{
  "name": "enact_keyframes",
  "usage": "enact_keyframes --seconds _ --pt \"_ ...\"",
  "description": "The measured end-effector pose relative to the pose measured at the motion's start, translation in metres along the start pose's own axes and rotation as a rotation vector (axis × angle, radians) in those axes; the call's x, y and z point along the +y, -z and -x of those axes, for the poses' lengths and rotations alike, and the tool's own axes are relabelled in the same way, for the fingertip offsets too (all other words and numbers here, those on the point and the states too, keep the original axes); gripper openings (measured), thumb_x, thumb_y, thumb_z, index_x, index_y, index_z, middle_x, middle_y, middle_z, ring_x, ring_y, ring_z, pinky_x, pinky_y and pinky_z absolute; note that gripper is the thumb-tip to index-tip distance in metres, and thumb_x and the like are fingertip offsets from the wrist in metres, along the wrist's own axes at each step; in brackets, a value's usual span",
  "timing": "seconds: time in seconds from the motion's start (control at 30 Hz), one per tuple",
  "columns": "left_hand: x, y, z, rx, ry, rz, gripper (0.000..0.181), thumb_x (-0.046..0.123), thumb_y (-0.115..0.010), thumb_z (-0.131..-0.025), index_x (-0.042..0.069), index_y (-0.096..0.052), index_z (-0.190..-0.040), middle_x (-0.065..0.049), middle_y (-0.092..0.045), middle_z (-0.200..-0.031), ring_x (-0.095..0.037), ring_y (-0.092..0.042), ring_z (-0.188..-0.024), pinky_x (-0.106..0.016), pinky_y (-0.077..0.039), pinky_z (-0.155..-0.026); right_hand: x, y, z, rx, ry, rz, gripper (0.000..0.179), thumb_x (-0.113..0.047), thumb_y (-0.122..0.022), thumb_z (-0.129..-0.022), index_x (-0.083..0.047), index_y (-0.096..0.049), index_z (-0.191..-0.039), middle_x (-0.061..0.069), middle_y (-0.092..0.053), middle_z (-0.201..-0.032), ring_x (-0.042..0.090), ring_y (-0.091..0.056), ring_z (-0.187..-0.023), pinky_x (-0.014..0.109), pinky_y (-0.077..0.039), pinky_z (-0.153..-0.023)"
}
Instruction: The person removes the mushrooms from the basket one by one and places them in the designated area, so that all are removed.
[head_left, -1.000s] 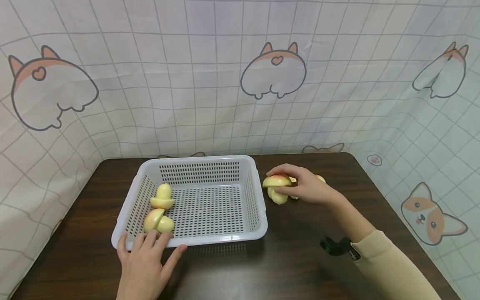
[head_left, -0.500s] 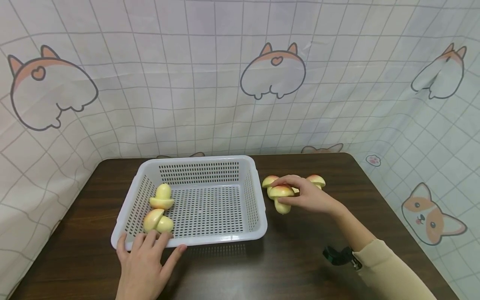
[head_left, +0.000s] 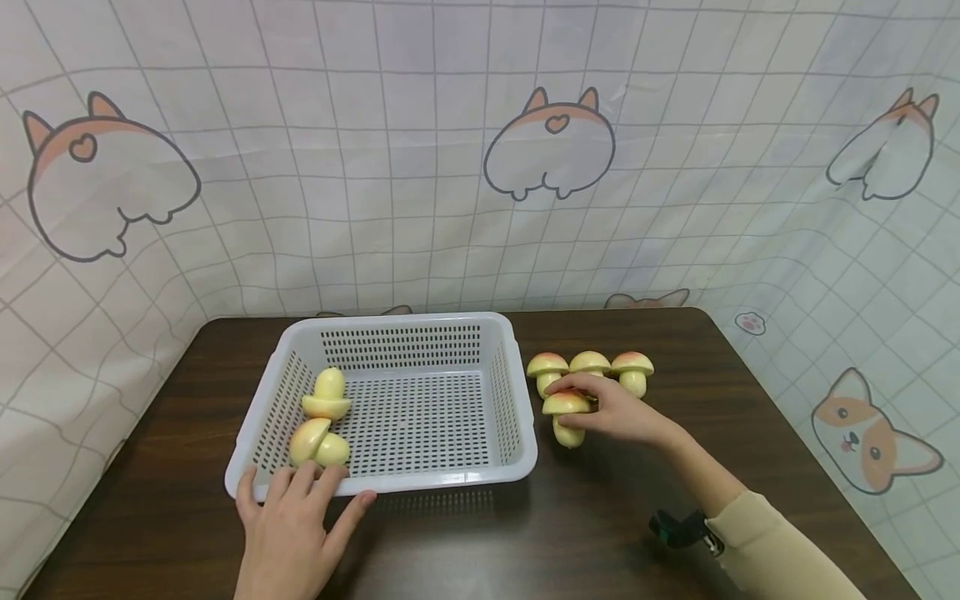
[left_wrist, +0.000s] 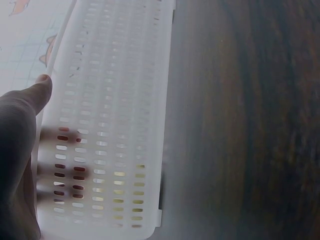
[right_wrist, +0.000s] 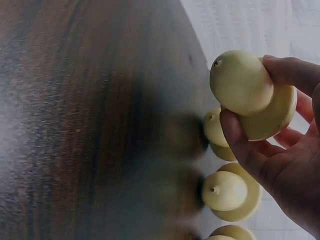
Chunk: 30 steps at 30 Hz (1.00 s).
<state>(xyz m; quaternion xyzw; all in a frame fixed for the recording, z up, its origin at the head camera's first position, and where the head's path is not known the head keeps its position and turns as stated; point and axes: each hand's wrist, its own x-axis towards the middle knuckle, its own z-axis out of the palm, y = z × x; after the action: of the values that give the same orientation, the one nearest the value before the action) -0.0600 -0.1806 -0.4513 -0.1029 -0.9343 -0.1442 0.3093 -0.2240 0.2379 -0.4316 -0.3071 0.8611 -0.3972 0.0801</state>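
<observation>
My right hand [head_left: 622, 414] pinches a toy mushroom [head_left: 566, 403] with a red-yellow cap and pale yellow stem, right of the basket. In the right wrist view, thumb and fingers curl about that mushroom [right_wrist: 242, 82], its stem toward the camera. Three similar mushrooms stand in a row behind it: left [head_left: 547, 364], middle [head_left: 590, 362] and right [head_left: 632, 363]. My left hand [head_left: 288, 525] grips the near rim of a white perforated basket [head_left: 435, 481], its fingers hooked inside, showing dark through the holes in the left wrist view. Two mushrooms lie inside at the left, one upside down [head_left: 327, 406], one tilted [head_left: 309, 442].
The dark wooden table [head_left: 465, 550] carries everything. A white cloth [head_left: 420, 167] with grid lines and corgi drawings hangs behind it and along both sides. A dark wrist device [head_left: 678, 529] sits at my right sleeve.
My right hand has drawn the held mushroom toward me and slightly right, away from the row, leaving the three behind in fuller view. The left hand and basket stay put.
</observation>
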Motion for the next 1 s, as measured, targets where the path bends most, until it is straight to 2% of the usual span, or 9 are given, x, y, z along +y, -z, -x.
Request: enact_keyframes --seconds 0.43,0.77,1.0 --pt "-0.001 0.000 0.000 0.010 -0.012 0.005 0.058 0.068 -0.047 -0.099 0.014 -0.065 -0.098 -0.006 -0.057 -0.088 -0.038 -0.053 -0.086 -0.077 -0.017 -0.099 0.013 -0.009 0.003 -0.020 -0.002 0.014 0.040 -0.021 -0.081 -0.092 -0.009 -0.067 -0.128 0.002 -0.067 -0.122 0.017 -0.062 -0.102 0.031 -0.049 -0.089" --pt "0.000 0.000 -0.001 0.010 -0.013 0.004 0.058 0.068 -0.047 -0.099 0.013 -0.065 -0.097 -0.007 -0.058 -0.088 -0.038 -0.053 -0.086 -0.078 -0.017 -0.099 0.015 -0.007 0.007 -0.012 0.051 0.005 0.040 -0.014 -0.078 -0.093 -0.004 -0.064 -0.130 0.005 -0.067 -0.127 0.021 -0.062 -0.114 0.033 -0.048 -0.096" --pt "0.000 0.001 -0.001 0.006 -0.012 0.003 0.058 0.068 -0.047 -0.099 0.013 -0.066 -0.098 -0.007 -0.058 -0.088 -0.039 -0.053 -0.086 -0.078 -0.017 -0.099 0.018 -0.005 0.007 0.032 0.057 0.021 0.038 -0.011 -0.079 -0.092 -0.005 -0.066 -0.128 0.004 -0.067 -0.125 0.024 -0.062 -0.114 0.046 -0.049 -0.096"
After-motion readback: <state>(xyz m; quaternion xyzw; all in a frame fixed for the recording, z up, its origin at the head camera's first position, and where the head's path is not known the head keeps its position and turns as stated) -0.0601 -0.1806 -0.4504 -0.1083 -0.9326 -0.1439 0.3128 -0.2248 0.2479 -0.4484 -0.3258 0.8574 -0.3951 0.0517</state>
